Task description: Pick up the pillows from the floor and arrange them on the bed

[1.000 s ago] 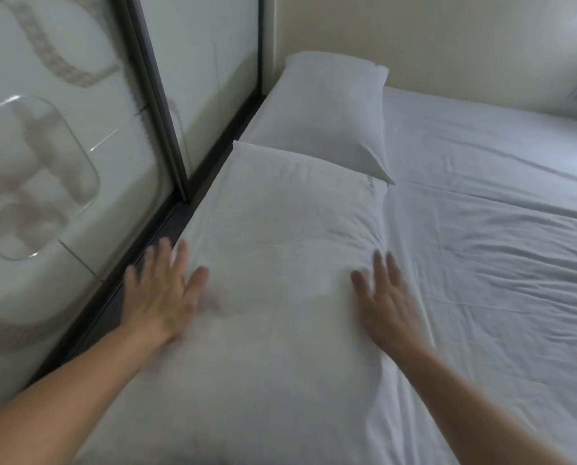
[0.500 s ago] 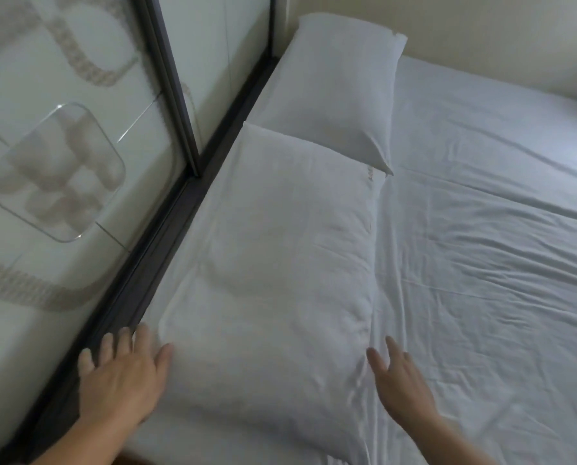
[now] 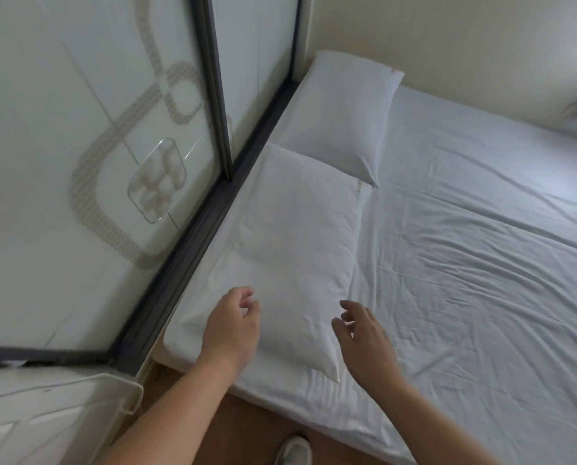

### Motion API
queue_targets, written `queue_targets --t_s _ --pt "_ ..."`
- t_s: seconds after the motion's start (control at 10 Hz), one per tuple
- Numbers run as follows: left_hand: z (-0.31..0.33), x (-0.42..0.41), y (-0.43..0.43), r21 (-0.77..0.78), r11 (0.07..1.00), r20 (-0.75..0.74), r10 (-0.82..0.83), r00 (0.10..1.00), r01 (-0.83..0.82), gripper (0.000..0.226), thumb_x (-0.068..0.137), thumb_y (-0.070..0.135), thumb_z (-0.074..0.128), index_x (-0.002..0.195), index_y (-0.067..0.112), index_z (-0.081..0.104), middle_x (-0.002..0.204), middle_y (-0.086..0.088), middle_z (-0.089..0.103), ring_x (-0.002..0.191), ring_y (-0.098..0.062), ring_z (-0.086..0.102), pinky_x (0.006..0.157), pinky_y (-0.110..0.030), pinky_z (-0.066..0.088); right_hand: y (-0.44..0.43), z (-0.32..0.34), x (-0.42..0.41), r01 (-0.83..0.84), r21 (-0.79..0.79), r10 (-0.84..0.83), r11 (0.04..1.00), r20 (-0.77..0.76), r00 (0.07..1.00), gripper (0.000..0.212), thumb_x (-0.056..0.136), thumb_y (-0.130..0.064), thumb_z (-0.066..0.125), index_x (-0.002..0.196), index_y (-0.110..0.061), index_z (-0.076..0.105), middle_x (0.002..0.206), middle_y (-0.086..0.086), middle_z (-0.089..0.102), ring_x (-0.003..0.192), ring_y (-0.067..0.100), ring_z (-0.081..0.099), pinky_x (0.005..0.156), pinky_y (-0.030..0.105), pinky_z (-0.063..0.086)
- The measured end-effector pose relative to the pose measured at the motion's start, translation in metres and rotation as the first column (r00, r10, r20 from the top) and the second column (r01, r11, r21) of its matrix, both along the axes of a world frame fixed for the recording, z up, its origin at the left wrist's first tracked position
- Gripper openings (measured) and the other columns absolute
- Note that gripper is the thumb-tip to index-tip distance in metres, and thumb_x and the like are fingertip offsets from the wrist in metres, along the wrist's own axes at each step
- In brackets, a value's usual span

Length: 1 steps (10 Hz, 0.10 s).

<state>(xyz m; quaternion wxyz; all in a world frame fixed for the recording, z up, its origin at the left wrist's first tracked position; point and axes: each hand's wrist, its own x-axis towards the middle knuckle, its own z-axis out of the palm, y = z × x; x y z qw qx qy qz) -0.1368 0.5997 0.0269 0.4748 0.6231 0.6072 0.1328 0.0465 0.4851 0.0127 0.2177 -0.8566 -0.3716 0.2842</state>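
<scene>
Two white pillows lie end to end along the left side of the bed (image 3: 481, 263), by the glass wall. The near pillow (image 3: 297, 246) is long and flat; the far pillow (image 3: 344, 112) sits at the wall corner. My left hand (image 3: 232, 325) hovers over the near pillow's front left corner, fingers loosely curled, holding nothing. My right hand (image 3: 364, 340) hangs above that pillow's front right corner, fingers apart and empty.
A frosted glass partition with a dark frame (image 3: 193, 223) runs along the bed's left edge. White bedding or a door panel (image 3: 55, 414) sits at lower left. Brown floor (image 3: 247, 427) and a white shoe (image 3: 294, 451) show below the bed's near edge.
Both hands have drawn back from pressing on the near pillow and lifted off it. The view has pulled away, and the bed's near edge and the floor now show.
</scene>
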Motion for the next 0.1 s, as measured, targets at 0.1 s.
queue_targets --t_s 0.1 --pt "0.0422 -0.0086 -0.0118 -0.052 0.997 0.155 0.057 0.986 -0.049 0.02 0.094 0.028 0.05 0.107 0.02 0.062 0.091 0.002 0.069 0.078 -0.017 0.066 0.068 -0.027 0.046 -0.0157 0.0412 -0.0052 0.012 0.052 -0.013 0.999 0.037 0.999 0.021 0.093 -0.038 0.049 0.11 -0.028 0.058 0.101 -0.01 0.061 0.082 0.007 0.056 0.069 0.027 0.04"
